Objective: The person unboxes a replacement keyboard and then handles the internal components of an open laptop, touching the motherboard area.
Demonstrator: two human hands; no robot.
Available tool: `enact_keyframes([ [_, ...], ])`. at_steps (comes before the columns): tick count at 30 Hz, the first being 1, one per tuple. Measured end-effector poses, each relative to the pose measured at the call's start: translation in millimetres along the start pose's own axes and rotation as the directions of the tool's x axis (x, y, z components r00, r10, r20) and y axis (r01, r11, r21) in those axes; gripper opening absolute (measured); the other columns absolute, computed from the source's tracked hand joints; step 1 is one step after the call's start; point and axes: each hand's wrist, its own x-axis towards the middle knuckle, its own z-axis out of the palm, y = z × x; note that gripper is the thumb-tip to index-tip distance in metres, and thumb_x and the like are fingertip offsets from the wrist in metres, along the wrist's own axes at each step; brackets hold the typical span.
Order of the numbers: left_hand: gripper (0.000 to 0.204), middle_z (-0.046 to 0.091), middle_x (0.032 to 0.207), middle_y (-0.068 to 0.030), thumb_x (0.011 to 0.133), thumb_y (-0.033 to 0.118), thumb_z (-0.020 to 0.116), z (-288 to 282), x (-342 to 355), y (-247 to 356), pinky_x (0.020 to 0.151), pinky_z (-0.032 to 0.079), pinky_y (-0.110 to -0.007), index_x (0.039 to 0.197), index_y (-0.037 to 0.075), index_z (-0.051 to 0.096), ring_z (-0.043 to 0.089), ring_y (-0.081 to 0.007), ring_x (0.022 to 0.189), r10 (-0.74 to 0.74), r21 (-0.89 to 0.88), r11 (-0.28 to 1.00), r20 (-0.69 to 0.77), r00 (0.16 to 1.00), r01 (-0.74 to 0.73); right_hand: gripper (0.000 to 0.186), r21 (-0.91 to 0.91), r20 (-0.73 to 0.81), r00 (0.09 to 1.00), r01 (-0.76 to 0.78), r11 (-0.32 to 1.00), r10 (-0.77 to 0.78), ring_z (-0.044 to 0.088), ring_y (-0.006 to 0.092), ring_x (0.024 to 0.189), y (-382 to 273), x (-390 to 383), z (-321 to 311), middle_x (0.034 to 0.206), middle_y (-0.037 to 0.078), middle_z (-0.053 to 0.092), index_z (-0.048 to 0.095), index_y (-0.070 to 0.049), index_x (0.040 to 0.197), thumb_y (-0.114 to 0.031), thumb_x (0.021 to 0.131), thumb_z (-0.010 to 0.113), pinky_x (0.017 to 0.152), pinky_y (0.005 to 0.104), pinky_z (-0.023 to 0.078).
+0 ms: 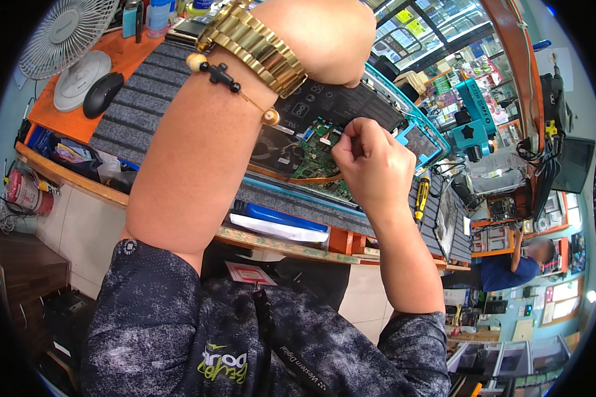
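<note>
An opened laptop lies on the bench, its green circuit board (pixel 316 153) bare beside a black battery (pixel 328 100). Right over the board, my right hand (pixel 377 162) is closed, thumb and forefinger pinched together. Whatever sits between those fingertips is too small or hidden to make out. Far across the laptop reaches my left hand (pixel 334 40), with a gold watch (pixel 255 49) and a beaded bracelet (pixel 222 76) on that wrist. Its fingers are mostly hidden behind the back of the hand, near the laptop's far edge. A yellow-and-black screwdriver (pixel 422 197) rests right of my right hand.
A ribbed grey mat (pixel 136 116) covers the bench. At the left stand a white fan (pixel 79 79) and a black mouse (pixel 103 94). A teal clamp-like holder (pixel 473 122) rises at the right. Below the bench top is an open shelf with a blue folder (pixel 278 216). Another person (pixel 510 271) is farther right.
</note>
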Motion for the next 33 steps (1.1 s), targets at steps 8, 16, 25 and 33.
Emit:
enact_keyframes([
  [8,0.017,0.079,0.084,-0.0288,0.089,0.011,0.079,-2.3,10.3,-1.5,0.075,0.065,-0.048,0.091,-0.005,0.082,0.080,-0.0407,0.078,-0.021,-0.012,1.000,0.168,0.985,0.024,0.019,-0.038,-0.056,0.992,0.114,0.993,-0.116,0.074,0.0315,0.062,9.7,-0.6,10.2,0.078,0.008,0.075,0.069,-0.009,0.093,-0.006,0.083,0.085,0.057,0.0422,0.059],
  [16,0.014,0.081,0.085,-0.0252,0.088,0.012,0.078,2.7,10.0,-4.1,0.077,0.065,-0.047,0.088,0.000,0.084,0.080,-0.0385,0.077,-0.001,0.034,0.999,0.136,0.991,-0.004,0.020,-0.003,-0.081,0.993,0.087,0.996,-0.087,0.074,0.0314,0.062,7.2,0.2,9.9,0.078,0.008,0.075,0.069,-0.009,0.092,-0.006,0.082,0.085,0.056,0.0425,0.059],
  [25,0.017,0.083,0.092,-0.0250,0.089,0.014,0.080,-5.3,5.6,1.3,0.083,0.067,-0.048,0.095,0.000,0.087,0.083,-0.0385,0.087,-0.101,-0.034,0.994,0.135,0.986,0.106,0.020,0.058,-0.066,0.993,0.101,0.993,-0.098,0.074,0.0308,0.064,14.9,-1.2,1.2,0.077,0.006,0.073,0.073,-0.010,0.095,-0.006,0.082,0.088,0.058,0.0429,0.058],
  [33,0.015,0.081,0.085,-0.0248,0.089,0.014,0.080,-4.3,2.9,-0.2,0.079,0.066,-0.048,0.090,0.000,0.085,0.081,-0.0403,0.081,0.029,-0.001,1.000,0.070,0.997,-0.029,0.021,0.032,-0.061,0.985,0.166,0.986,-0.164,0.070,0.0283,0.063,10.9,-14.0,-0.8,0.078,0.005,0.072,0.078,-0.009,0.106,-0.006,0.088,0.089,0.061,0.0401,0.056],
])
